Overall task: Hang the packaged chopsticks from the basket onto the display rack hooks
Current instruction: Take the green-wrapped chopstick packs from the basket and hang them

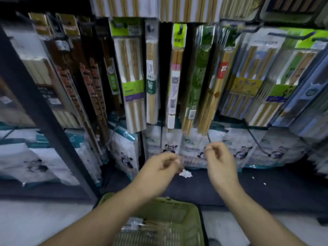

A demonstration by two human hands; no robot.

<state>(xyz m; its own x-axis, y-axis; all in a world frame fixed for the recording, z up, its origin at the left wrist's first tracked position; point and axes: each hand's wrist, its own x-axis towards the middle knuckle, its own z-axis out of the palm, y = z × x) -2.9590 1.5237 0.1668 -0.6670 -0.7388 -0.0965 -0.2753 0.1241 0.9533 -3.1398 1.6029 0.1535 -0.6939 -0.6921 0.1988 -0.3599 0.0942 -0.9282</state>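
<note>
The frame is motion-blurred, so print on the display rack (165, 71) cannot be read. The green basket (170, 208), cut off at the bottom edge, holds packaged chopsticks (142, 225). Both forearms reach forward above it. The left hand (159, 167) and right hand (220, 157) are loosely curled, fingertips pinched; whether they grip anything cannot be told.

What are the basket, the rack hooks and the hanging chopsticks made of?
Basket: green moulded plastic, matte, slotted walls. Rack hooks: thin dark rod, probably coated metal wire; blur leaves it open. Hanging chopsticks: pale tan sticks, likely bamboo or wood, in glossy clear film.
</note>
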